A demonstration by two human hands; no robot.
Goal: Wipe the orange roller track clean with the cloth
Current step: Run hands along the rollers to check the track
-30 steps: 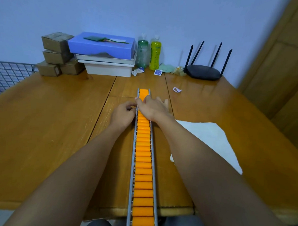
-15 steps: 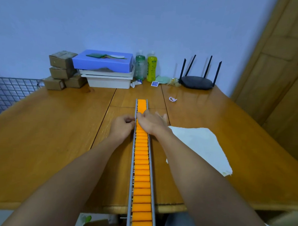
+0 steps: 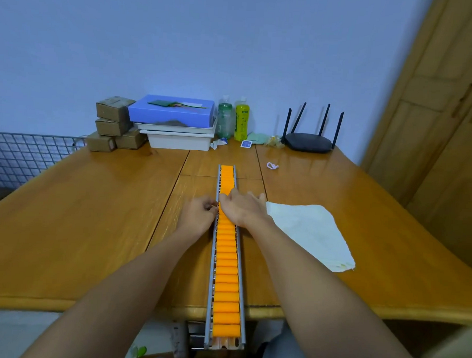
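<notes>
A long orange roller track (image 3: pixel 226 273) in a grey metal frame lies down the middle of the wooden table (image 3: pixel 79 220), its near end overhanging the front edge. My left hand (image 3: pixel 199 213) grips the track's left rail with curled fingers. My right hand (image 3: pixel 244 207) lies across the rollers, fingers over the right rail. A white cloth (image 3: pixel 311 231) lies flat on the table just right of my right hand; neither hand holds it.
At the back stand stacked cardboard boxes (image 3: pixel 111 123), a blue box on white trays (image 3: pixel 175 122), two bottles (image 3: pixel 233 119), a black router (image 3: pixel 309 140) and a small pink loop (image 3: pixel 272 166). A wire grid (image 3: pixel 22 156) is at left, a wooden door (image 3: pixel 443 106) at right.
Both hands have slid along the track toward me, and more of the far end shows beyond them. The camera has tilted up and back. The cloth has stayed put.
</notes>
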